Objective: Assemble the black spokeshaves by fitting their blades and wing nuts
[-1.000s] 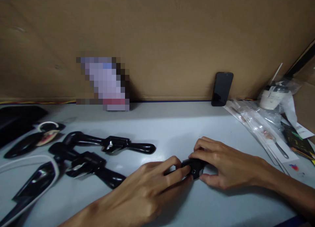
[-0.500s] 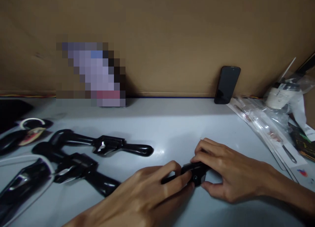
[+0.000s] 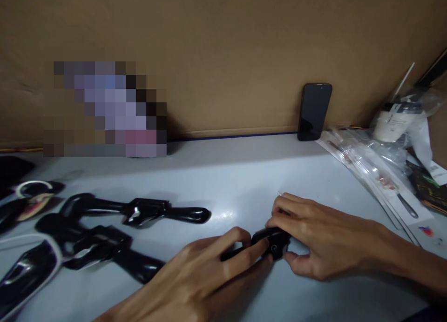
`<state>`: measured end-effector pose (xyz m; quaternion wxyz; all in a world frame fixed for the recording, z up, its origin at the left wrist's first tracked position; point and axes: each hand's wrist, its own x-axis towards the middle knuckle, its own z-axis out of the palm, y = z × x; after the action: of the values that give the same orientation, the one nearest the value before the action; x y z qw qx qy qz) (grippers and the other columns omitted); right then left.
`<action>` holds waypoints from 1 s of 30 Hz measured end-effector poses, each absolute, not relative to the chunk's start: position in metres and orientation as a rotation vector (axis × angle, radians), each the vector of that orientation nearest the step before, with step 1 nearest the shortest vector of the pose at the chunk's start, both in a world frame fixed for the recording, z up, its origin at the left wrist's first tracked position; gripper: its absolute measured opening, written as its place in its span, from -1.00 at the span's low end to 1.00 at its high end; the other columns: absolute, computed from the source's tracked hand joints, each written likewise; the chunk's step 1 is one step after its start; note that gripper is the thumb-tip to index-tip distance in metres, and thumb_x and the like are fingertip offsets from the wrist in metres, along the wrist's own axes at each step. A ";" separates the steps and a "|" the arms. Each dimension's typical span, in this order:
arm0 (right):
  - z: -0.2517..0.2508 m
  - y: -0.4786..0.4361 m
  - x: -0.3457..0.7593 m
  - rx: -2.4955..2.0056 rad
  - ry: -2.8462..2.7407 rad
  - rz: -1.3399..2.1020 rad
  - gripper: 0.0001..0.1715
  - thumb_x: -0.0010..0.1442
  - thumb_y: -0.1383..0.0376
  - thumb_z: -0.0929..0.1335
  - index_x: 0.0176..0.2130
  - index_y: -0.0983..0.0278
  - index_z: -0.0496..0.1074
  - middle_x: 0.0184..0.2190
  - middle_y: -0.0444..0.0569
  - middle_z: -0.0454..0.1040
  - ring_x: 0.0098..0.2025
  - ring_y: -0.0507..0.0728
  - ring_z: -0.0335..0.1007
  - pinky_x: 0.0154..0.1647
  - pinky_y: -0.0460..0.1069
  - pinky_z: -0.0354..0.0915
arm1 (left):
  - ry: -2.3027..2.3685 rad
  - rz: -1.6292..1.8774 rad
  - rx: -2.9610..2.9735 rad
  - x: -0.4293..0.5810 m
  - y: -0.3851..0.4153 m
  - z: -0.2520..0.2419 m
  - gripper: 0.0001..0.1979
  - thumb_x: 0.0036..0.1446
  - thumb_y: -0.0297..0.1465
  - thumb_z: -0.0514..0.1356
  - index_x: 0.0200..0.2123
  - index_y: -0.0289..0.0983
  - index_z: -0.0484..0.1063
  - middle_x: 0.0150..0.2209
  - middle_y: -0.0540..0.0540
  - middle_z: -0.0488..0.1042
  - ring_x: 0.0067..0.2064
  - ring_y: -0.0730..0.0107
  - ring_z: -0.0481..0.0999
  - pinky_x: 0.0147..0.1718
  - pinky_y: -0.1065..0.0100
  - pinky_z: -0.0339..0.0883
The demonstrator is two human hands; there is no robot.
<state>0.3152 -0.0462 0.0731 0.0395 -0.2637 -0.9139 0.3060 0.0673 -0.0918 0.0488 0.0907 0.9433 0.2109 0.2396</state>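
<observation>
Both of my hands are closed around a black spokeshave (image 3: 277,247) low on the table. My left hand (image 3: 209,271) grips its left handle, fingers reaching to the body. My right hand (image 3: 310,240) covers the right end, its thumb below and fingers curled over the top. A round screw or hole shows on the body between them; the right handle is hidden. To the left lie two more black spokeshaves, one farther back (image 3: 148,211) and one nearer (image 3: 104,247), each with shiny metal at its middle.
A dark phone (image 3: 314,112) leans against the cardboard wall (image 3: 223,57). Plastic-packed tools (image 3: 380,182) and a lidded cup (image 3: 396,122) in a bag are at the right. More glossy black items and a white loop (image 3: 57,252) lie at the far left; a blurred-out object stands behind.
The view has shifted slightly, so most things sit a little farther left. Both hands keep their hold on the spokeshave, with hardly any change in finger position.
</observation>
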 end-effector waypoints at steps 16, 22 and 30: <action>0.074 -0.048 0.315 -0.829 -2.782 0.892 -0.79 0.18 0.43 0.46 -0.14 0.36 0.47 -0.12 0.06 0.41 -0.07 0.19 0.36 -0.06 0.06 0.40 | 0.630 0.747 2.870 0.068 -0.093 0.047 -0.63 0.53 -0.57 -0.12 0.05 -0.36 0.48 -0.07 -0.18 0.61 -0.19 0.25 0.47 -0.41 0.31 0.43; 0.075 -0.048 0.313 -0.835 -2.808 0.839 -0.82 0.21 0.40 0.47 -0.15 0.37 0.47 -0.13 0.09 0.43 -0.06 0.20 0.38 -0.03 0.08 0.39 | 0.624 0.752 2.937 0.067 -0.093 0.040 -0.59 0.55 -0.55 -0.16 -0.02 -0.37 0.50 -0.02 -0.16 0.60 -0.15 0.23 0.42 -0.47 0.30 0.32; 0.082 -0.032 0.331 -0.801 -2.488 0.550 -0.76 0.28 0.36 0.44 -0.03 0.33 0.53 -0.06 0.07 0.54 -0.11 0.14 0.50 -0.04 0.01 0.40 | 0.620 0.749 2.995 0.064 -0.094 0.033 -0.57 0.55 -0.56 -0.18 0.03 -0.35 0.50 0.04 -0.12 0.57 -0.04 0.20 0.40 -0.40 0.29 0.34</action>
<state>0.3311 -0.0316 0.0820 0.2329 -0.2916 -0.9059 0.2003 0.0639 -0.0938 0.0333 -0.0038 0.9511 0.1969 0.2379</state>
